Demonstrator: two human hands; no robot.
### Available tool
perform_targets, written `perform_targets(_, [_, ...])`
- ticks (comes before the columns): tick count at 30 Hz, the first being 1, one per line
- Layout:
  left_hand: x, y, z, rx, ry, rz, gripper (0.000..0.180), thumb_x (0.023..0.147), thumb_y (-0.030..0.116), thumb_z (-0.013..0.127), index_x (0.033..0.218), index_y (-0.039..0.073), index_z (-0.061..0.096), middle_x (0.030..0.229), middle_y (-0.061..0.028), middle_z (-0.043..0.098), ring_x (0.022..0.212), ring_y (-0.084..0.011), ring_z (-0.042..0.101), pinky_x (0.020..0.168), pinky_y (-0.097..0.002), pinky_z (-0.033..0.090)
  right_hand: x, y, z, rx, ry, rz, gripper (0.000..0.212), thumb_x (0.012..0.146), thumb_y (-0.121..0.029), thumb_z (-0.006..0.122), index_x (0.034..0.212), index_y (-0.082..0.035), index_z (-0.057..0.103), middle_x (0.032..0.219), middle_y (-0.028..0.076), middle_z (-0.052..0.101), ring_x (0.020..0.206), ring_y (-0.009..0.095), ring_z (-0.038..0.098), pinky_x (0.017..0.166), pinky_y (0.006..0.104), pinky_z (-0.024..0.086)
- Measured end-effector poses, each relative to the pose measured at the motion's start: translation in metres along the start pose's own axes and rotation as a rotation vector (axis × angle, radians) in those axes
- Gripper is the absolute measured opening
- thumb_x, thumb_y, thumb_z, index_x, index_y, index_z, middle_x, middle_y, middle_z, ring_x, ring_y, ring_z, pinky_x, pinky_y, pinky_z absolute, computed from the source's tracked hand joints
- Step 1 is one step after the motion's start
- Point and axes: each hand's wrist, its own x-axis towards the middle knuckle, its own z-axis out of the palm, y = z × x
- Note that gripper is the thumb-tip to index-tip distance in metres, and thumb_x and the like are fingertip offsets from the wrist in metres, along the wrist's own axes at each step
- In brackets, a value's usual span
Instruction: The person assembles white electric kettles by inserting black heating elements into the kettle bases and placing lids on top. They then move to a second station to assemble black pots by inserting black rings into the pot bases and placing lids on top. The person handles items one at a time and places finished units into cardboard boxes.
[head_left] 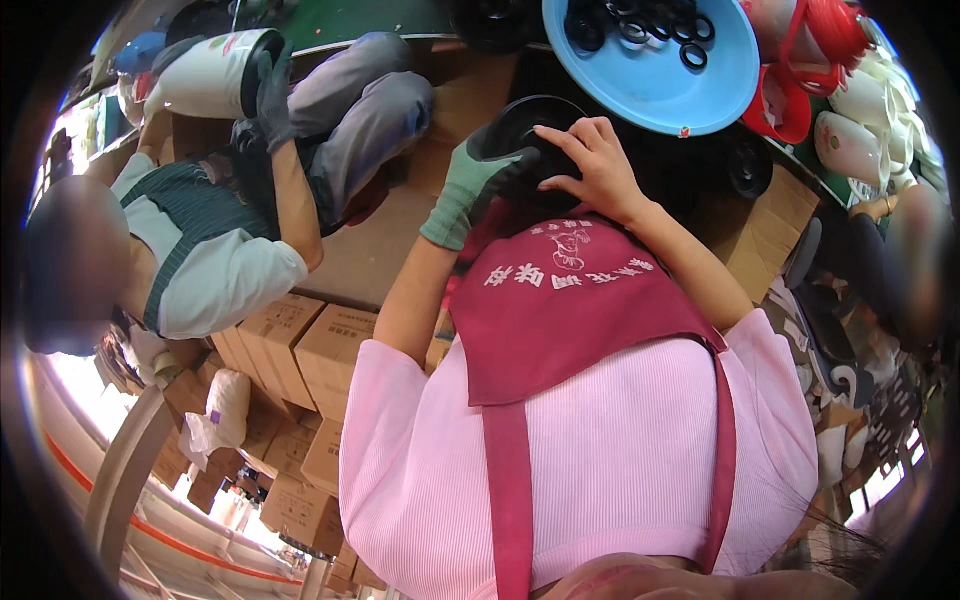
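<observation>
My left hand [470, 190] wears a green and dark grey glove. It grips a round, black, dish-like part [525, 118] by its left side, just above my lap. Bare and uncovered, my right hand [597, 168] reaches over the part from the right. Its index finger and thumb are apart, with the fingertips at the part's inner surface. Whether a ring lies under those fingertips cannot be made out. Just beyond my hands sits a light blue basin [690, 112] with several black rings [694, 56] in it.
More black round parts [748, 170] lie right of my hands. Farther right are red plastic pieces [780, 105] and white containers [850, 145]. On the left, a gloved co-worker [225, 220] holds a white cylindrical container [210, 78]. Cardboard boxes [335, 345] are stacked at lower left.
</observation>
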Motion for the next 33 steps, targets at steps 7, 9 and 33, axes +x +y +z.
perform_targets(7, [-0.003, -0.008, -0.002, -0.054, 0.079, 0.076, 0.055, 0.079, 0.005, 0.081, 0.130, -0.002, 0.059, 0.122, -0.0090, 0.067, 0.105, -0.0165, 0.064, 0.091, -0.0291, 0.052, 0.006, -0.006, -0.019, -0.131, 0.141, -0.021, 0.070, 0.073, -0.042, 0.082, 0.136, -0.022, 0.059, 0.130, 0.006, 0.050, 0.118, 0.029, 0.045, 0.102, 0.0416, 0.038])
perform_targets(9, [-0.002, -0.004, -0.003, -0.070, 0.092, 0.052, 0.055, 0.079, 0.005, 0.081, 0.129, -0.002, 0.059, 0.121, -0.0094, 0.067, 0.106, -0.0168, 0.064, 0.092, -0.0294, 0.052, 0.002, 0.000, -0.019, -0.061, 0.242, 0.185, 0.072, 0.077, -0.044, 0.081, 0.139, -0.019, 0.056, 0.138, 0.009, 0.047, 0.124, 0.031, 0.042, 0.105, 0.0410, 0.036])
perform_targets(33, [0.201, 0.035, -0.093, -0.150, 0.261, 0.218, 0.050, 0.074, 0.014, 0.083, 0.118, -0.001, 0.066, 0.108, -0.0100, 0.070, 0.096, -0.0192, 0.065, 0.082, -0.0324, 0.055, 0.054, 0.041, -0.001, 0.362, 0.365, 0.393, 0.056, 0.093, -0.032, 0.067, 0.137, -0.004, 0.048, 0.128, 0.020, 0.050, 0.116, 0.036, 0.054, 0.102, 0.0427, 0.043])
